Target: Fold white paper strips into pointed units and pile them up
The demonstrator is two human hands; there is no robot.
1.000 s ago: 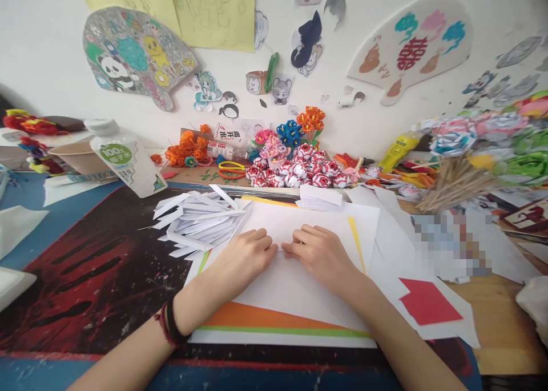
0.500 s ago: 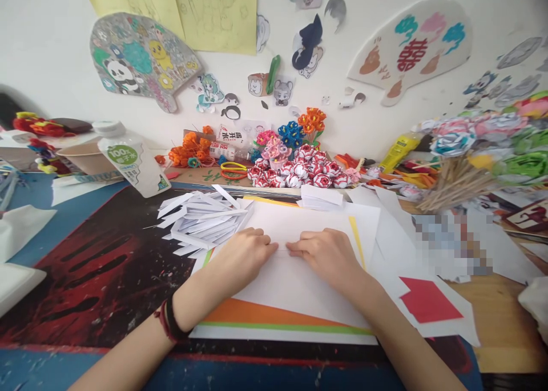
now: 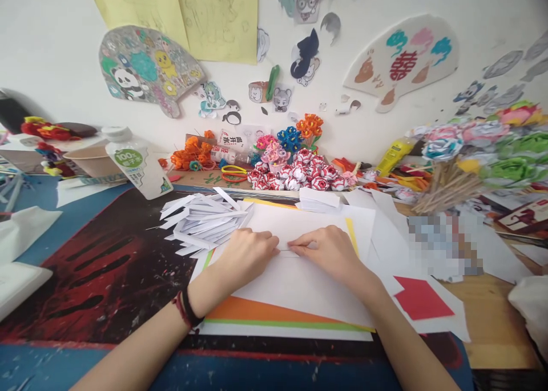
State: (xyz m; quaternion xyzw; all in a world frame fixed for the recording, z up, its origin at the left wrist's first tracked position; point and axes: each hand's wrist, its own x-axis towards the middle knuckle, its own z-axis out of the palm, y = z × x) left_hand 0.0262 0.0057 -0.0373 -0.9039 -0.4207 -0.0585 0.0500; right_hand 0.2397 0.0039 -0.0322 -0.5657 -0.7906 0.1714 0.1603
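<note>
My left hand [image 3: 248, 255] is closed, with thumb and fingers pinched together over the white paper sheet [image 3: 295, 291]. Opposite it, my right hand [image 3: 329, 255] pinches too, its fingertips a short gap away. A narrow white paper strip [image 3: 283, 250] runs between the fingertips, hard to tell from the white sheet beneath; most of it is hidden by the fingers. Orange paper [image 3: 257, 311] and green-edged sheets show under the white one. A pile of folded white paper strips [image 3: 205, 220] lies just beyond my left hand.
A white bottle [image 3: 137, 162] stands at the back left. Red-and-white paper flowers [image 3: 299, 171] line the wall behind the sheets. Flowers on sticks [image 3: 449, 177] lie at the right, near a red paper piece [image 3: 423, 298]. A white folded stack [image 3: 319, 200] sits behind the sheets.
My fingers have shifted slightly at the strip, the left fingers curling in more. The view has tilted and turned a little. Both hands stay pinched at the same place.
</note>
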